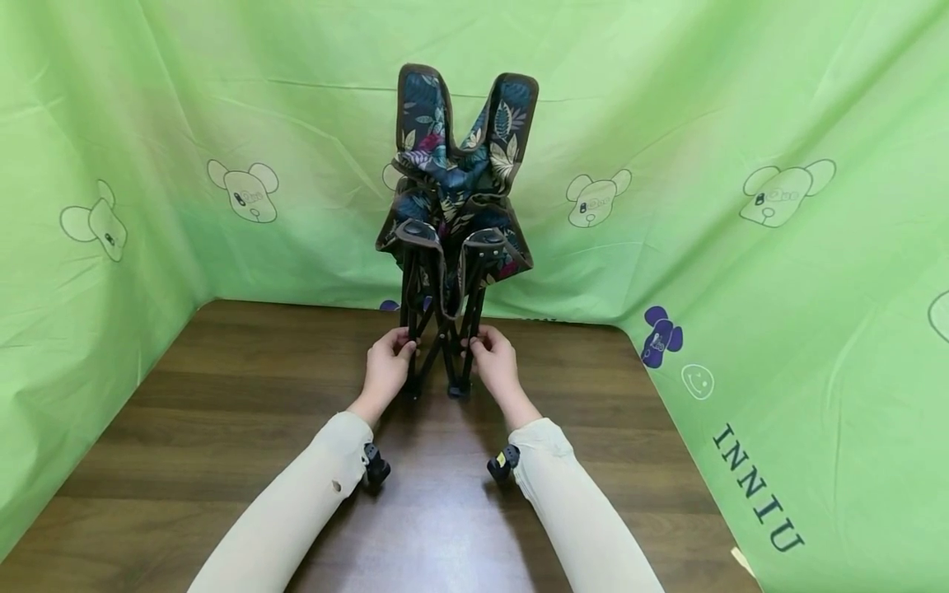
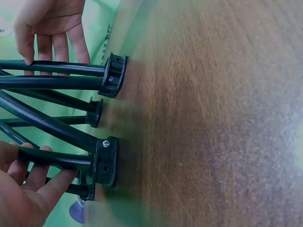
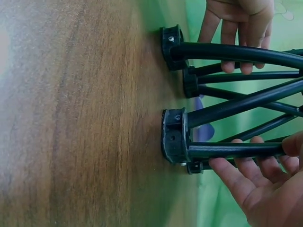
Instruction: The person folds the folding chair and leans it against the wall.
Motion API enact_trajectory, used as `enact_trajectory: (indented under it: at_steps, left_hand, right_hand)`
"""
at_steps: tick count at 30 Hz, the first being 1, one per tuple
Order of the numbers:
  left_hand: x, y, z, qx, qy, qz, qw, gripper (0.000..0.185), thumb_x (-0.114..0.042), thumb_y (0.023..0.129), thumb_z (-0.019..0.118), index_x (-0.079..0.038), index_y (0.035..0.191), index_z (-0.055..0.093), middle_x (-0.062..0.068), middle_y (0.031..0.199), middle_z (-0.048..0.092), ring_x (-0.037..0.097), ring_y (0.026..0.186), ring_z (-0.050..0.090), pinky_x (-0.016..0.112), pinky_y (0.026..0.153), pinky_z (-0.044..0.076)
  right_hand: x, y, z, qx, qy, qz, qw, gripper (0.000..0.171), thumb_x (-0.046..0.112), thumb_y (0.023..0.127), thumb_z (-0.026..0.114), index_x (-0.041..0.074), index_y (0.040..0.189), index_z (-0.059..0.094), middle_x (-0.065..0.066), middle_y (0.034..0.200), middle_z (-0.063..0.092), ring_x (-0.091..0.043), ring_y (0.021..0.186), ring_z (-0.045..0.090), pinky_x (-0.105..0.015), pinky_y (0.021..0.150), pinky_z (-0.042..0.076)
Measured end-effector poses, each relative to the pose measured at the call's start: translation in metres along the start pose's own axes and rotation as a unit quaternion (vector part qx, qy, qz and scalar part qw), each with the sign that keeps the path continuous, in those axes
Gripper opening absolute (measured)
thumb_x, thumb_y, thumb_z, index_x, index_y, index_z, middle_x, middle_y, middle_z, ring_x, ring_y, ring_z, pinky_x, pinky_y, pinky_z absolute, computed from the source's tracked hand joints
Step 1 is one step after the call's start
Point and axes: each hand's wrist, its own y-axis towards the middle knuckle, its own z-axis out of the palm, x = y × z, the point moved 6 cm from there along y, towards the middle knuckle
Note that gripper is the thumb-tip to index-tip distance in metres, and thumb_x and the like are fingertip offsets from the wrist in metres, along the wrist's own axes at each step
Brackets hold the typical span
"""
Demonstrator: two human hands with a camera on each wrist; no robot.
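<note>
A folded camp chair (image 1: 460, 198) with dark floral fabric stands upright on its black tube legs at the back middle of the brown wooden table (image 1: 222, 428). My left hand (image 1: 387, 362) grips a lower leg tube on the chair's left side. My right hand (image 1: 495, 362) grips one on the right. In the left wrist view my left hand (image 2: 23, 189) curls round a tube just above a black plastic foot (image 2: 106, 163). In the right wrist view my right hand (image 3: 255, 179) wraps a tube next to another foot (image 3: 173, 135). The feet rest on the wood.
A green cloth backdrop (image 1: 741, 123) printed with bear figures closes off the table at the back and on both sides. Bare wood (image 1: 445, 511) stretches between my forearms and the table's near edge. Small black cameras sit on my cream sleeves (image 1: 296, 494).
</note>
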Motion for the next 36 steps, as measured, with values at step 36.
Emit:
enact_trajectory:
  at_steps: [36]
  left_hand:
    - [-0.0049,-0.004,0.0003,-0.009,0.007,-0.014,0.9998,0.022,-0.009,0.103,0.061,0.0,0.121,0.069,0.019,0.106,0.075,0.029,0.092,0.072,0.036,0.081,0.054]
  right_hand:
    - [-0.0038,-0.0052,0.0015,-0.027,-0.003,0.017,0.999,0.025,0.017,0.106,0.051,0.0,0.12,0.065,-0.024,0.112,0.073,-0.046,0.101,0.071,-0.057,0.076,0.061]
